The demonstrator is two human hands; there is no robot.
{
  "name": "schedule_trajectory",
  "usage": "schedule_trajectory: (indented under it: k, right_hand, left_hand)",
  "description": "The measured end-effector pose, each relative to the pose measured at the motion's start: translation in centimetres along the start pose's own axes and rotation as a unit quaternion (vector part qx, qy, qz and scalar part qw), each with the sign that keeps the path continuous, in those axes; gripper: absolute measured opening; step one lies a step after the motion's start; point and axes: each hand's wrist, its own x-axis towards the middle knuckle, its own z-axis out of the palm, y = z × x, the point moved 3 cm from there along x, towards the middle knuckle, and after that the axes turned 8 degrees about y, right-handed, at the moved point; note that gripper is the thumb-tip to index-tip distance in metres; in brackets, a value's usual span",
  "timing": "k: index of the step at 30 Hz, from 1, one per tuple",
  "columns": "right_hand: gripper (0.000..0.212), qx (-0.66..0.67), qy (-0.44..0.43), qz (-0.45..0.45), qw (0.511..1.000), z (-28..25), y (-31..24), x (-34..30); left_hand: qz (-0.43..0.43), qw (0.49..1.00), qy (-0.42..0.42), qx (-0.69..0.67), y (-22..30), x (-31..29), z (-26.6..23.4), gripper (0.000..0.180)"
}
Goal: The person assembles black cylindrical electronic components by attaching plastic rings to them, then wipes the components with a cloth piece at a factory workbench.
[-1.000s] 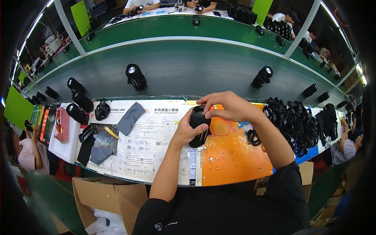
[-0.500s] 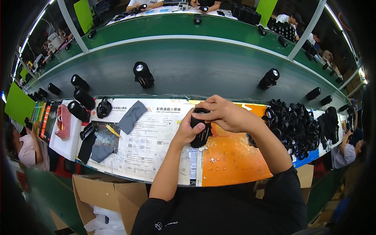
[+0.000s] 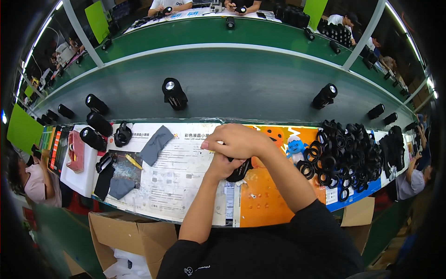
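Observation:
In front of me a black cylindrical speaker (image 3: 239, 172) stands over the seam between a white printed sheet and an orange one. My left hand (image 3: 220, 167) is wrapped round its left side, low down. My right hand (image 3: 238, 141) lies back-up over its top end, bent at the wrist and closed down on it. Most of the speaker and most of my right fingertips are hidden under the hands. To the right lies a heap of black rings (image 3: 330, 160), the nearest loose things to my right forearm.
Black speakers stand on the dark conveyor (image 3: 251, 88) beyond the table, one of them a speaker (image 3: 175, 95) straight ahead. On the left lie grey cloths (image 3: 156, 145), a yellow-handled tool (image 3: 134, 161) and a pink holder (image 3: 75, 151). A cardboard box (image 3: 125, 232) stands below. Other people work around.
My right hand has swung left and turned over the speaker's top, hiding it. The right forearm has moved left, uncovering cartoon figures on the orange sheet and more rings.

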Motion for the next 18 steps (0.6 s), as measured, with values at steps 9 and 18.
schedule_trajectory:
  k: [9,18]
  right_hand:
    - [0.043,0.074,0.119,-0.036,0.990,-0.9,0.8,0.8]
    - [0.049,0.397,0.350,0.161,0.833,6.0,6.9,-7.7]
  left_hand:
    - [-0.082,0.990,-0.018,-0.115,-0.6,1.1,-0.7,0.071]
    - [-0.041,0.951,0.076,-0.296,3.1,1.3,0.2,0.081]
